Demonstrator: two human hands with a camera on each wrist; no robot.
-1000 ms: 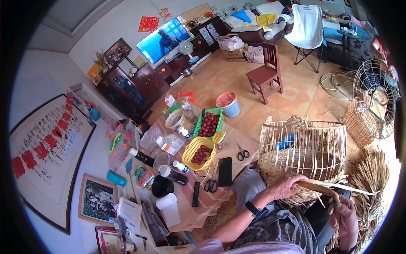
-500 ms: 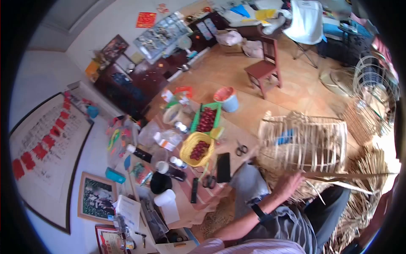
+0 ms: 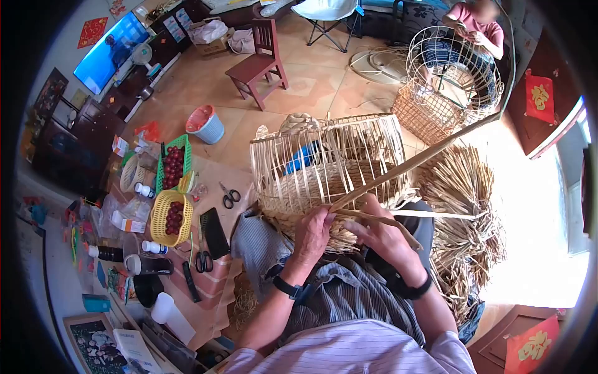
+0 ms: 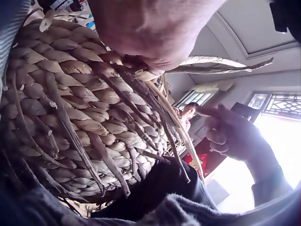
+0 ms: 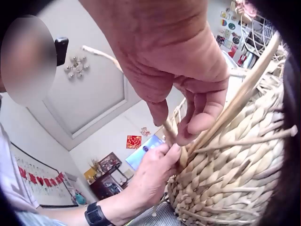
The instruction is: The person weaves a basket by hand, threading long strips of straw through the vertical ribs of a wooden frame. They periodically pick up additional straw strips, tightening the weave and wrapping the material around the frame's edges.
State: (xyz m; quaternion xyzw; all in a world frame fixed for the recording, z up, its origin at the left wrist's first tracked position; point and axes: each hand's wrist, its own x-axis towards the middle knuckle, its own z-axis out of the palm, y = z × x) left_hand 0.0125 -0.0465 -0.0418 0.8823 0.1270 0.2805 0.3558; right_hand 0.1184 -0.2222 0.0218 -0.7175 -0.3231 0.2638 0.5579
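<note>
A partly woven straw basket [image 3: 333, 181] lies on the person's lap, with loose stakes along one side. The left hand [image 3: 313, 235] pinches straw strips at the basket's near edge. One long straw strip [image 3: 430, 149] runs from this grip up to the right across the basket; a shorter one slants towards the right hand [image 3: 391, 242]. In the right wrist view, the right hand's fingers [image 5: 207, 115] bend loosely beside the left fingertips, the short strip passing by thumb and fingers. Thick braided rows [image 4: 80, 89] and jutting strand ends show in the left wrist view.
A bundle of dry straw [image 3: 461, 212] stands right of the lap. On the table at left are scissors [image 3: 230, 195], a yellow basket [image 3: 160, 221] and a green basket [image 3: 163, 177] with red fruit. Another person [image 3: 479, 31] sits behind an open-frame basket [image 3: 418, 59].
The head view has turned right. The right hand, out at the right edge half a second ago, has come back beside the left hand. The long strip now points up and right; the left hand keeps its grip.
</note>
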